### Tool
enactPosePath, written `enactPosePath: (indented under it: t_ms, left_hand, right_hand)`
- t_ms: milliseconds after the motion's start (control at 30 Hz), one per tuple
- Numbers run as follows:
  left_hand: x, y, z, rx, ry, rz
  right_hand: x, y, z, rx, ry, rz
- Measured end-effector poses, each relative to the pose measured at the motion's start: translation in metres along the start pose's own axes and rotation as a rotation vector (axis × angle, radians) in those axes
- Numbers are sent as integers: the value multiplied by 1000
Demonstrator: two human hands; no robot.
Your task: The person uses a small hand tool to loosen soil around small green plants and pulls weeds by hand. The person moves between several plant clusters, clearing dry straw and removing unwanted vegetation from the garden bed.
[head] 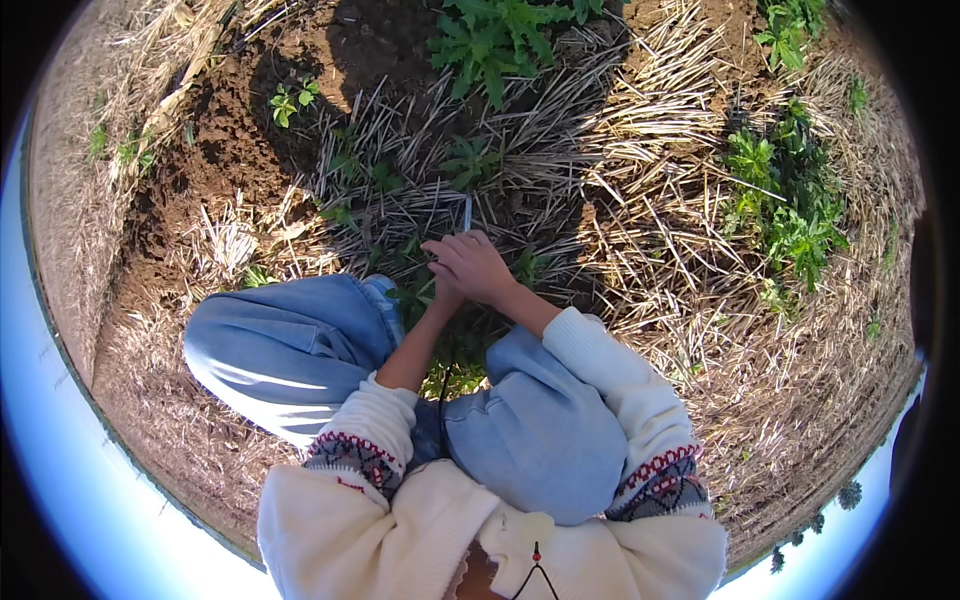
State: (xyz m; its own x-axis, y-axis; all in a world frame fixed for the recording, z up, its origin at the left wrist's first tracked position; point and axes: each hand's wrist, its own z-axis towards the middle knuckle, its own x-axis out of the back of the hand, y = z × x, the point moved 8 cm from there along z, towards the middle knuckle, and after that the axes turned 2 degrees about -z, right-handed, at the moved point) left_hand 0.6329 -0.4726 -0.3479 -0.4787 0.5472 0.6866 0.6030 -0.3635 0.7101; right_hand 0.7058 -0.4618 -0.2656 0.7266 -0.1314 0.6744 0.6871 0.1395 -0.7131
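My right hand [476, 264] lies across my left hand [446, 287], with its fingers bent, low over the ground between my knees. From beyond the right hand's fingers juts a thin, pale shaft of a hand tool [468, 213], pointing away from me; its handle is hidden by the hands. Most of the left hand is covered, so its grip cannot be made out. Just past the shaft grows a small leafy green plant [470, 161] in shade. A larger jagged-leaved plant [495, 41] stands farther off.
Dry straw [660, 127] covers much of the soil. Bare brown earth [225, 127] shows at the left, near a small seedling [289, 103]. A tall leafy clump [787, 202] grows at the right. My jean-clad knees [277, 345] flank the hands.
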Motion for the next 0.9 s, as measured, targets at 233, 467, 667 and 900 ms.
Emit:
enactPosePath:
  t_ms: [233,467,667,900]
  left_hand:
    - [6,43,4,47,99,-223]
    - [17,68,-4,51,86,-223]
    - [57,92,-25,348,-159,-294]
    - [104,88,-49,463,-305,-316]
  right_hand:
    - [26,-5,5,-103,52,59]
    - [70,-15,15,-75,179,82]
    - [132,20,27,-217,332,51]
    - [120,95,50,-264,133,-520]
